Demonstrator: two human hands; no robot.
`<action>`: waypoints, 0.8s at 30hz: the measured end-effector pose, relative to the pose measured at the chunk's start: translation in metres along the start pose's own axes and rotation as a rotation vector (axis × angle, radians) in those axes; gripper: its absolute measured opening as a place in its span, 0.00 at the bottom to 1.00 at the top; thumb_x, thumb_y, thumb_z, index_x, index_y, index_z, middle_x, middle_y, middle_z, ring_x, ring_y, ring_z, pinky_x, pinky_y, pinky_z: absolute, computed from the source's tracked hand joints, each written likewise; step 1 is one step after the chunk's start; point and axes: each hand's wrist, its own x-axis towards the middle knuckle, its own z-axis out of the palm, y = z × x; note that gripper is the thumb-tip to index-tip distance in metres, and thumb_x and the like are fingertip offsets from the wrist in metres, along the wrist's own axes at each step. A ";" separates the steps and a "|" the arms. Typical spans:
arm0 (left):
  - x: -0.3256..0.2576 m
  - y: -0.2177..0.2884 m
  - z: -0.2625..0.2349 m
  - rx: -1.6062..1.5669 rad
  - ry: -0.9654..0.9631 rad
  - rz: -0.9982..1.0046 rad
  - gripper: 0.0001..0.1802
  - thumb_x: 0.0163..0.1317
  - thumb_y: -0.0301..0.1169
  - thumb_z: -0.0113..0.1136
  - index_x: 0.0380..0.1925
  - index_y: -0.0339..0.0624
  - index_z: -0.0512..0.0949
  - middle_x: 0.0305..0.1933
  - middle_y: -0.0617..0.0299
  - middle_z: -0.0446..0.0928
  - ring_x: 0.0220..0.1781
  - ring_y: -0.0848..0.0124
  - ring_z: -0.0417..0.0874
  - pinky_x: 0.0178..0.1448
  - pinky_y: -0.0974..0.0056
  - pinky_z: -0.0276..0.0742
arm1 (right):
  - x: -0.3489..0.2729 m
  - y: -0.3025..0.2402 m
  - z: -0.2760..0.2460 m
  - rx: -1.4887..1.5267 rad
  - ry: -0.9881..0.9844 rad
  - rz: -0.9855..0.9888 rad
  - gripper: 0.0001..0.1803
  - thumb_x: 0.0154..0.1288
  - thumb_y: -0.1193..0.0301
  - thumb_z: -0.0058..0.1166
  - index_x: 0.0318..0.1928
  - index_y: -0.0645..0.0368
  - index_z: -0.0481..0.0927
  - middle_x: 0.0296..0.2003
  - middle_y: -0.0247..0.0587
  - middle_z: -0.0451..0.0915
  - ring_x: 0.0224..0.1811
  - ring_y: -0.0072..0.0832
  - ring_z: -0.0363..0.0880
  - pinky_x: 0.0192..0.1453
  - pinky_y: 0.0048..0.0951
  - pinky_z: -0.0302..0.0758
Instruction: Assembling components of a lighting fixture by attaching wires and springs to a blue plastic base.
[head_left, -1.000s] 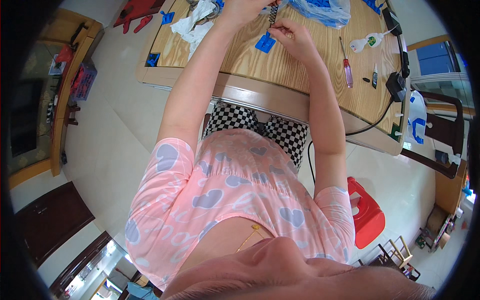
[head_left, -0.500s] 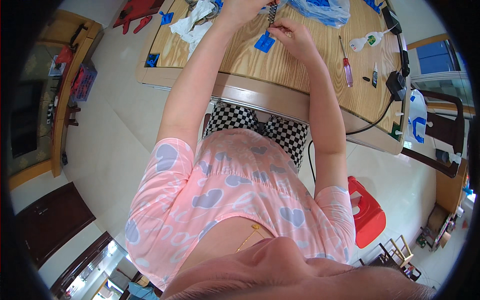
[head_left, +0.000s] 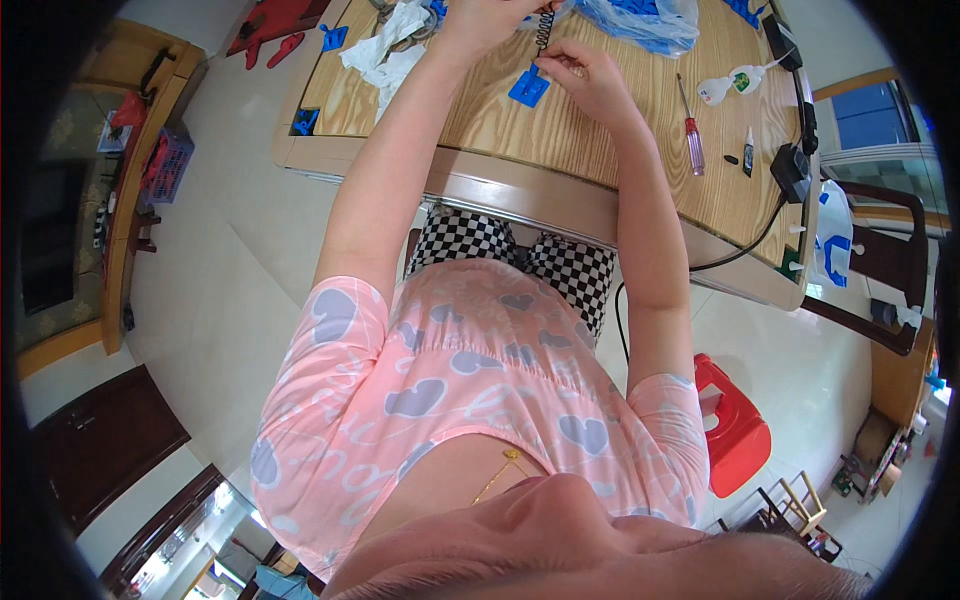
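A black coiled spring point(head_left: 545, 30) stretches between my two hands over the far part of the wooden table. At its upper end, by the picture's top edge, my left hand point(head_left: 485, 22) is closed on it, the fingertips partly cut off. My right hand point(head_left: 590, 82) pinches near the lower end, where the spring meets a small blue plastic piece with a square base point(head_left: 527, 88). The pinched spot itself is partly hidden by the fingers. The blue piece hangs or rests just above the tabletop; I cannot tell which.
On the table point(head_left: 480, 130), crumpled white tissue point(head_left: 390, 60) lies left, and a plastic bag of blue parts point(head_left: 650, 25) at the back. To the right are a screwdriver point(head_left: 692, 130), a white glue bottle point(head_left: 715, 91), a small black tube point(head_left: 748, 152) and a black plug point(head_left: 792, 170) with its cable.
Almost nothing differs. Both hands keep their hold on the spring and the blue piece, with only a very slight shift of the fingers.
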 end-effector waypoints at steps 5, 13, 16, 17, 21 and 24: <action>-0.002 0.005 -0.002 0.082 -0.002 0.000 0.08 0.59 0.26 0.61 0.37 0.34 0.82 0.33 0.66 0.79 0.35 0.79 0.77 0.38 0.74 0.72 | -0.001 -0.007 0.000 -0.029 -0.010 0.056 0.11 0.61 0.68 0.59 0.39 0.63 0.81 0.32 0.36 0.82 0.36 0.22 0.78 0.44 0.24 0.73; -0.003 0.007 0.001 0.032 0.039 -0.053 0.09 0.59 0.27 0.62 0.38 0.34 0.82 0.33 0.65 0.80 0.32 0.79 0.78 0.36 0.74 0.73 | -0.001 -0.006 0.001 -0.011 0.021 0.093 0.11 0.60 0.68 0.60 0.39 0.62 0.81 0.32 0.36 0.82 0.37 0.22 0.78 0.44 0.23 0.72; -0.003 0.008 0.000 0.021 0.044 -0.070 0.09 0.59 0.27 0.62 0.38 0.34 0.82 0.31 0.66 0.80 0.31 0.79 0.78 0.35 0.74 0.73 | 0.000 -0.005 0.002 -0.024 0.021 0.072 0.10 0.60 0.69 0.60 0.39 0.62 0.81 0.32 0.36 0.83 0.36 0.22 0.78 0.45 0.23 0.73; -0.003 0.009 -0.001 0.066 0.032 -0.032 0.09 0.59 0.27 0.62 0.37 0.34 0.82 0.31 0.66 0.80 0.31 0.79 0.78 0.35 0.74 0.73 | 0.000 -0.006 0.002 -0.030 0.019 0.068 0.10 0.60 0.69 0.60 0.38 0.62 0.81 0.32 0.36 0.83 0.37 0.22 0.78 0.45 0.23 0.73; -0.002 0.004 -0.002 0.055 0.020 -0.018 0.09 0.58 0.27 0.62 0.37 0.34 0.82 0.31 0.66 0.80 0.31 0.79 0.78 0.35 0.74 0.73 | 0.001 -0.003 0.003 -0.001 0.015 0.071 0.10 0.59 0.69 0.60 0.38 0.62 0.81 0.31 0.36 0.82 0.35 0.22 0.78 0.44 0.24 0.73; -0.002 0.009 0.000 0.140 0.018 0.016 0.09 0.58 0.27 0.62 0.36 0.33 0.82 0.30 0.66 0.80 0.30 0.80 0.77 0.35 0.74 0.73 | 0.000 -0.001 0.003 -0.051 0.077 -0.001 0.11 0.57 0.65 0.61 0.35 0.59 0.82 0.24 0.38 0.77 0.27 0.26 0.73 0.35 0.28 0.71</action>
